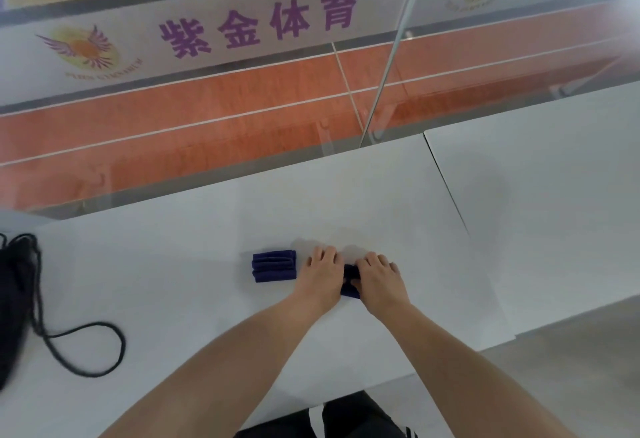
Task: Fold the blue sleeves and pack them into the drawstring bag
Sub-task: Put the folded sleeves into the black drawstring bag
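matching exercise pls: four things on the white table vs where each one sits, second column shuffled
Things
1. folded dark blue fabric sleeve
2. second dark blue fabric sleeve
3. black drawstring bag
4. black cord loop

Places
A. far left on the white table, cut off by the frame
B. under the left hand and right hand
C. lying free, just left of the hands
D. trailing across the table to the right of the bag

Pairs: 1-C, 2-B, 3-A, 4-D
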Motion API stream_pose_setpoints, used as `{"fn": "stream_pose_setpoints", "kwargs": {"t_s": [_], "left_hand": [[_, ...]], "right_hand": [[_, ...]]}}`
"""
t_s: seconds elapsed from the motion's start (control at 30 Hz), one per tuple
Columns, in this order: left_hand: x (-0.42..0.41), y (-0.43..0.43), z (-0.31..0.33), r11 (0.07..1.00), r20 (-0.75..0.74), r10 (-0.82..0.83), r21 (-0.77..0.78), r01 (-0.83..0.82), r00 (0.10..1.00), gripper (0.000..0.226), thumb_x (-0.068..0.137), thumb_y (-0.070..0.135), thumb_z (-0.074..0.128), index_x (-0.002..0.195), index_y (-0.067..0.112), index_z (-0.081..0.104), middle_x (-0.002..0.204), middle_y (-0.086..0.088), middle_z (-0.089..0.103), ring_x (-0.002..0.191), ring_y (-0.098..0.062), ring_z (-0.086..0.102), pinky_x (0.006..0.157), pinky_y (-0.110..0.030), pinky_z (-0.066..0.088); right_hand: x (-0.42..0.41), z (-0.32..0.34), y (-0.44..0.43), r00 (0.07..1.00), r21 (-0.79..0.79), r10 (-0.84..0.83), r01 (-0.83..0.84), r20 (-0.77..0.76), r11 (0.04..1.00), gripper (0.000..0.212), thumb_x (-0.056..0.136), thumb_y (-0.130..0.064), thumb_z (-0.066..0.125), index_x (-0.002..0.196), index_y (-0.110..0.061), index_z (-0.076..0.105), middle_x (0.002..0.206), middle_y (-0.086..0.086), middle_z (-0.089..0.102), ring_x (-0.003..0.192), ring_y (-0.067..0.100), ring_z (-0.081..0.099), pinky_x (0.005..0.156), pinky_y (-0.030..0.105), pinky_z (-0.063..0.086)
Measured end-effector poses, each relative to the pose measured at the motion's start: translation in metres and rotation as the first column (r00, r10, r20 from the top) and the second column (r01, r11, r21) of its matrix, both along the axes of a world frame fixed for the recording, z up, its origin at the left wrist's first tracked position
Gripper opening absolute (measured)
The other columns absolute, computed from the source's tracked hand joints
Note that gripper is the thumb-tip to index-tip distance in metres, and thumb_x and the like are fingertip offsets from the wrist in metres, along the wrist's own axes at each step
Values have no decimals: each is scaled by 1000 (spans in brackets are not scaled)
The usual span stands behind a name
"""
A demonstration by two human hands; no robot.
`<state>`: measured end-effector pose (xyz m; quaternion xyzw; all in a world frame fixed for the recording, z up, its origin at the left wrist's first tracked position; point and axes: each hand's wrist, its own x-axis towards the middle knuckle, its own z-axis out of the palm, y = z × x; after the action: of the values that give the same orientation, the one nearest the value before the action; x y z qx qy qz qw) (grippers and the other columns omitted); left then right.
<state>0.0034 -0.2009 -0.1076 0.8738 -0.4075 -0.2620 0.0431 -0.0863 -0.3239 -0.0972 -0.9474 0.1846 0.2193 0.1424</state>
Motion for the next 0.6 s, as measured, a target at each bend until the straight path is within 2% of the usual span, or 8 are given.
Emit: {"fn": "stream_pose_setpoints", "kwargs": {"t_s": [0.1,0.23,0.27,0.37,0.4,0.47,0.53,0.6], "left_hand": [[-3,6,4,1000,-53,-3,8,3,999,27,99,28,50,120,10,51,126,-8,50,119,-29,41,97,-40,42],[-5,22,10,998,-175,-67,-29,63,982,26,99,28,51,119,11,51,122,-9,52,113,-29,48,96,-39,43],[-4,27,13,997,-222,-67,-51,57,973,24,99,26,52,118,11,52,119,-8,52,108,-28,52,92,-37,44],[2,42,28,992,-406,21,-104,-69,914,16,95,22,59,110,18,57,111,0,52,86,-20,58,76,-30,47],[5,49,34,988,-456,47,-107,-108,889,11,92,20,62,101,23,59,105,2,56,80,-19,60,71,-29,47],[10,65,44,977,-536,87,-118,-177,840,11,84,19,64,88,29,61,89,7,63,78,-18,65,66,-29,48],[15,86,53,957,-599,145,-119,-266,788,21,82,20,67,101,29,62,93,10,64,83,-13,64,69,-27,49],[18,105,58,910,-655,238,-106,-400,717,44,83,22,72,123,26,55,106,11,62,89,-7,61,71,-18,45]], "right_hand": [[7,13,0,994,18,58,-56,-88,998,37,92,-44,53,113,-14,57,118,3,58,112,25,50,95,35,38],[8,29,0,981,101,84,-67,-174,993,31,83,-37,57,108,-17,57,111,3,60,111,26,50,92,35,38],[7,32,2,981,137,66,-41,-183,990,34,81,-36,58,110,-20,56,108,3,61,110,26,51,92,35,38],[11,41,10,967,249,14,52,-255,967,64,74,-45,61,133,-30,44,113,2,65,111,25,52,99,36,39],[15,47,14,959,280,30,52,-282,959,63,73,-47,62,132,-31,48,112,0,67,110,24,54,96,34,42],[24,61,27,940,359,89,37,-329,933,37,76,-41,68,110,-27,62,99,-4,68,98,23,61,78,27,46],[34,73,43,922,460,93,99,-377,882,19,78,-30,71,93,-19,66,91,0,67,92,25,65,70,26,45],[40,78,56,911,514,56,179,-408,839,24,77,-25,71,99,-14,69,96,4,70,94,26,67,73,30,49]]}}
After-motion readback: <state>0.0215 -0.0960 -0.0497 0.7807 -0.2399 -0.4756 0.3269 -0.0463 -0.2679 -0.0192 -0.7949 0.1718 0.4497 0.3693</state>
